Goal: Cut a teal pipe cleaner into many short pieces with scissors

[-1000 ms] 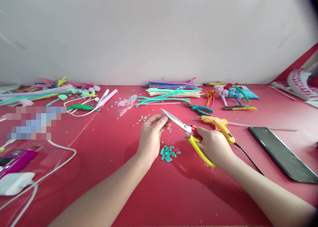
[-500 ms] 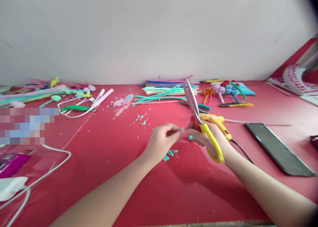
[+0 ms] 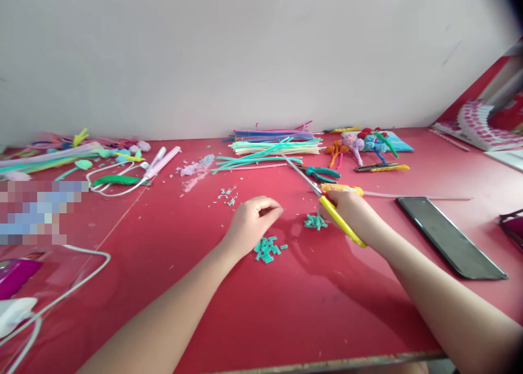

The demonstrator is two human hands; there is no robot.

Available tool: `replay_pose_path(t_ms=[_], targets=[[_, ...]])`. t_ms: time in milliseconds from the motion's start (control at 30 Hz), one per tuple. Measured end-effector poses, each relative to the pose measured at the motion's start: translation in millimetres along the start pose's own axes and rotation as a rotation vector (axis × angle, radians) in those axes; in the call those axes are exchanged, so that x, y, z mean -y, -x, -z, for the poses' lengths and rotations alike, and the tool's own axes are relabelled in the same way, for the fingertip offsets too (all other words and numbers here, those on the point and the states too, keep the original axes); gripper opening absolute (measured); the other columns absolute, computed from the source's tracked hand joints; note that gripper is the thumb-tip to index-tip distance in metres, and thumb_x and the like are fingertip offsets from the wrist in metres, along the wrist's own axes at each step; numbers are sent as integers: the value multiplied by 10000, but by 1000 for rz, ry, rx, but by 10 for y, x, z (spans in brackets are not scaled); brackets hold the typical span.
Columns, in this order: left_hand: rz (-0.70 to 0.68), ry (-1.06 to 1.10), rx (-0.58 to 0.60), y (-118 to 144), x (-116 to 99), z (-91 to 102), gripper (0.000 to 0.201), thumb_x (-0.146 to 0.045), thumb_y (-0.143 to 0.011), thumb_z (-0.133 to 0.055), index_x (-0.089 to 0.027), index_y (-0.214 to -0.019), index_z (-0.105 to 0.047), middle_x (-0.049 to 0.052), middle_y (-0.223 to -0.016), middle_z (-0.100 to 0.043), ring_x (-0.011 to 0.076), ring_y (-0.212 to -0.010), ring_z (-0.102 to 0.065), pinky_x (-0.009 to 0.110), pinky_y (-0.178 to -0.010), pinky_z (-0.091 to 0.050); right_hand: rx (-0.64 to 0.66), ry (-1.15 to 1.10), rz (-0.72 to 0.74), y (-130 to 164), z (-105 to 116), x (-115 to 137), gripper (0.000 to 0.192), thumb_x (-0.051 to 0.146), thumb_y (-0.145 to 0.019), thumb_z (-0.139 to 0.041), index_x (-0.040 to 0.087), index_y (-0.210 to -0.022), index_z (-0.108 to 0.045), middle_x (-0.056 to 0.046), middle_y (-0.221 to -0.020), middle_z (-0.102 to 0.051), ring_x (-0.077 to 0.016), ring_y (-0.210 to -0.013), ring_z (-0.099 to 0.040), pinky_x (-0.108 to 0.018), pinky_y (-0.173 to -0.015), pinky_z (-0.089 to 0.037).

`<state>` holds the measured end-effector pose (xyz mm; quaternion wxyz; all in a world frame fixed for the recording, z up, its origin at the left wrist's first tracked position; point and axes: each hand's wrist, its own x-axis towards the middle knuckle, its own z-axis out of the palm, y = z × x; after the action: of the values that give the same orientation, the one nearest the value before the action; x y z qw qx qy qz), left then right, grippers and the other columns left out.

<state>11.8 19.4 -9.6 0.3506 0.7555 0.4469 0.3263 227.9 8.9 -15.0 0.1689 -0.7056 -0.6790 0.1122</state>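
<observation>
Here the right hand [image 3: 350,213] has its fingers clamped on the yellow-handled scissors [image 3: 327,205], blades shut & pointing to approx 10 o'clock. Left hand [image 3: 250,224] is loosely curled, fingertips together; can't tell if they pinch anything. Teal cut bits [image 3: 267,248] lie on the red worktop [image 3: 286,308] just at its 5 o'clock, w/ a 2nd teal heap [image 3: 315,221] btwn the hands; glue gun [image 3: 341,189] just behind the right hand, phone [image 3: 447,236] at its 3 o'clock.

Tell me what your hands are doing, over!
Right hand grips yellow scissors, blades shut. Left hand curled, empty as far as shows, above teal snippets. Second snippet pile beside scissors.
</observation>
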Motion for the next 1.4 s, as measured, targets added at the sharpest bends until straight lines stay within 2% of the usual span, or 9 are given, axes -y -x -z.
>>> replay_pose_path(t_ms=[100,200,367,567,767,967,1100,1200,1400], targets=[[6,-87,46,-30,52,93,253,-353,-774,-460,-168,-681,-606,5,-652,-579,129,-617,-516,233,-588,-378,83,194,48,-36,-58,-30,298,351,-777,-383,154,-640,-561,-65,-581,-566,-139,-527,-482,-242,-516,-287],[34,-130,197,-35,55,185,178,-310,-740,-499,-178,-703,-612,1,-659,-586,131,-614,-525,229,-571,-374,94,285,-3,-6,-42,26,315,388,-779,-371,156,-702,-570,-77,-613,-582,-147,-521,-485,-235,-488,-264],[-18,-226,411,1,23,228,115,-208,-687,-511,-196,-704,-624,8,-736,-593,127,-634,-523,223,-570,-367,12,173,1,62,33,116,317,430,-774,-372,177,-725,-557,-39,-605,-567,-125,-514,-464,-221,-476,-240],[-5,-363,376,30,59,128,100,-215,-671,-504,-182,-614,-579,18,-679,-571,126,-580,-489,233,-524,-329,-12,201,44,102,-17,171,254,378,-751,-389,195,-684,-552,-22,-554,-535,-117,-471,-403,-227,-455,-204],[186,-40,371,-3,6,152,105,-274,-685,-521,-179,-661,-560,-16,-596,-542,113,-554,-497,217,-509,-350,49,25,76,185,-10,262,179,329,-707,-452,178,-685,-546,-7,-546,-513,-104,-484,-396,-227,-456,-207],[345,270,404,29,-46,46,123,-269,-698,-513,-165,-727,-571,-12,-570,-535,86,-486,-463,196,-443,-326,339,-421,98,313,-27,424,228,373,-699,-449,163,-665,-533,44,-515,-417,-72,-469,-345,-201,-422,-220],[366,375,381,45,-37,-37,160,-249,-699,-504,-152,-788,-594,-4,-584,-532,84,-502,-468,195,-454,-329,314,-468,84,343,-92,462,173,328,-649,-494,162,-601,-483,58,-501,-371,-61,-471,-326,-187,-410,-217],[326,308,353,39,-10,-1,155,-252,-686,-513,-153,-774,-594,-3,-596,-532,93,-516,-479,206,-468,-343,256,-445,97,336,-103,443,140,290,-669,-453,164,-617,-486,58,-501,-381,-63,-469,-340,-188,-415,-219],[176,-63,317,31,9,104,63,-218,-638,-546,-187,-651,-599,7,-668,-583,133,-608,-527,243,-542,-389,198,-377,82,317,-43,406,126,263,-667,-440,165,-647,-516,51,-496,-416,-76,-466,-363,-200,-419,-208]])
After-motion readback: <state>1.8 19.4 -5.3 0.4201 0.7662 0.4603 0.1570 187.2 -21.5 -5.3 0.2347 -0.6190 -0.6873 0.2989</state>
